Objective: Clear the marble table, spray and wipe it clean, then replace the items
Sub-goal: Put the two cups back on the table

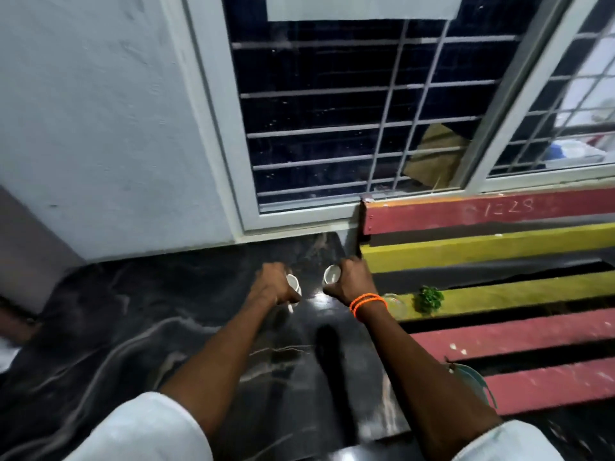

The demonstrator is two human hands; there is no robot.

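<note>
The black marble table (133, 327) with pale veins fills the lower left of the head view. My left hand (271, 287) grips a small white cup (293, 283) just above the far part of the table. My right hand (352, 282), with orange bands on the wrist, grips a second white cup (331, 273) tilted so its inside shows. The two cups are close together but apart, near the window wall.
A slatted bench (499, 331) painted red and yellow stands right of the table. On its yellow slat lie a small green plant (429, 298) and a clear glass dish (396, 304). A barred window (332, 128) and white wall stand behind.
</note>
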